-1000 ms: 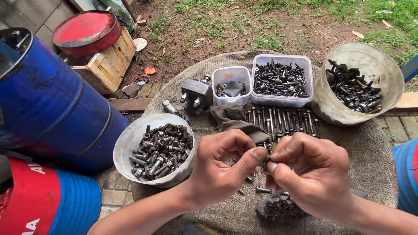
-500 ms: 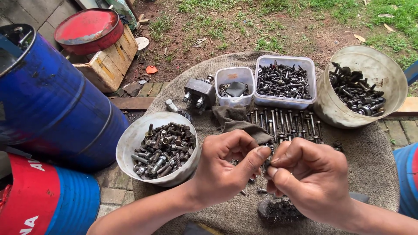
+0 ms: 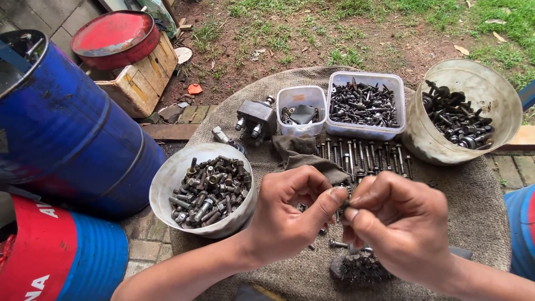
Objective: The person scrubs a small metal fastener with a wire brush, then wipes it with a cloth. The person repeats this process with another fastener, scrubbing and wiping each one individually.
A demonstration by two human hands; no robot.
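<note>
1. Pinching a small dark bolt (image 3: 344,204) between them, the left hand (image 3: 290,214) and right hand (image 3: 398,226) meet over the near middle of the burlap-covered worktop (image 3: 473,206), fingers curled in and clamped together on the piece
2. The left thumb lies flat along the bolt's side; the right fingers (image 3: 356,214) fold over it from the other side
3. The bolt is mostly hidden by the fingers; only a short grimy metal bit shows
4. At the worktop's left edge stands a white bowl (image 3: 167,181) heaped with bolts and nuts
5. Along the far edge stand a small clear tub (image 3: 301,95), a larger clear tub (image 3: 365,81) and a round pail (image 3: 473,72) at the right
6. A row of bolts (image 3: 368,156) lies just in front of the tubs, beside a dark rag (image 3: 304,156)
7. A wire brush (image 3: 356,270) rests under the right hand at the near edge
</note>
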